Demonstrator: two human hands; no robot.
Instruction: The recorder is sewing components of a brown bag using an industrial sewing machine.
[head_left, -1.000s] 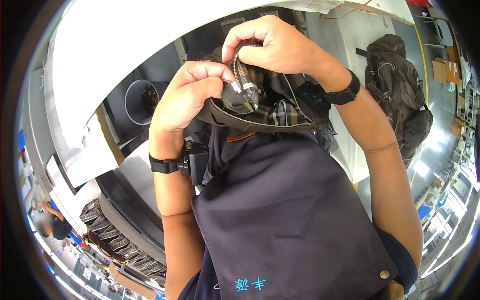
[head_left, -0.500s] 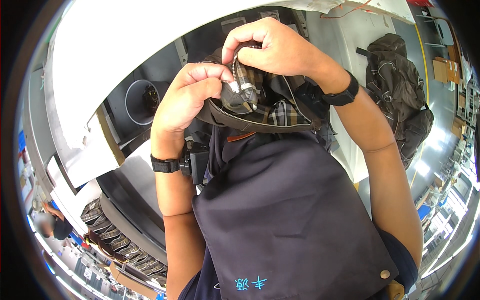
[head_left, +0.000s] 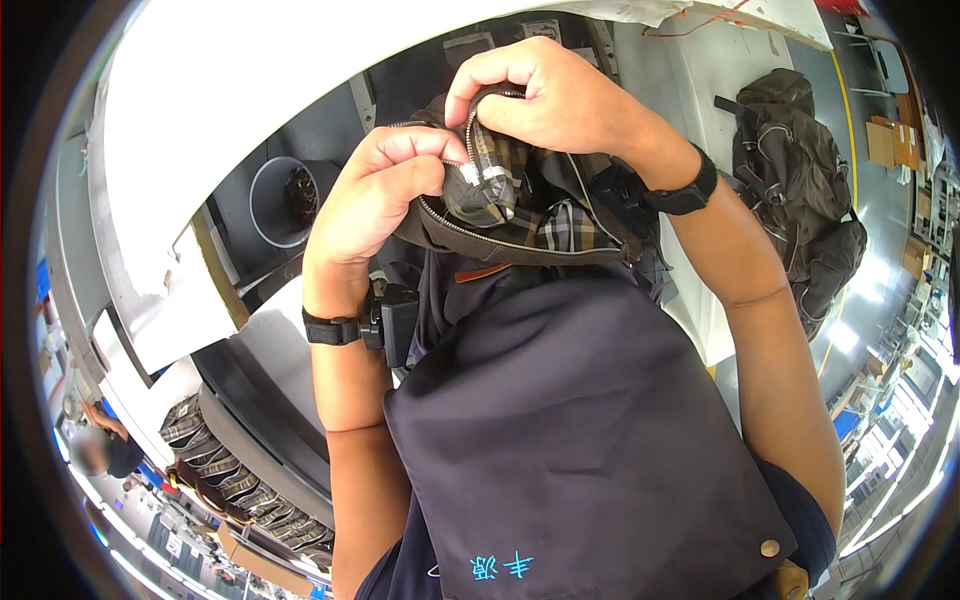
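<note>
A dark brown bag [head_left: 445, 232] with a metal zipper lies open in front of my chest, its plaid lining [head_left: 568, 230] showing. My left hand [head_left: 372, 195] pinches the zippered edge at the left of the opening, next to a small white patch [head_left: 470, 174]. Higher up and to the right, my right hand [head_left: 560, 100] grips the same zippered edge between thumb and fingers, where the tape bends in a loop. Both hands are closed on the bag. The fingertips of each are partly hidden by the fabric. A black band sits on each wrist.
A white tabletop [head_left: 220, 90] curves across the upper left, with a round grey bin [head_left: 282, 205] below its edge. Brown bags [head_left: 800, 180] are heaped at the right. Several plaid-lined pieces [head_left: 240, 485] stand in a row at lower left, near another person [head_left: 120, 455].
</note>
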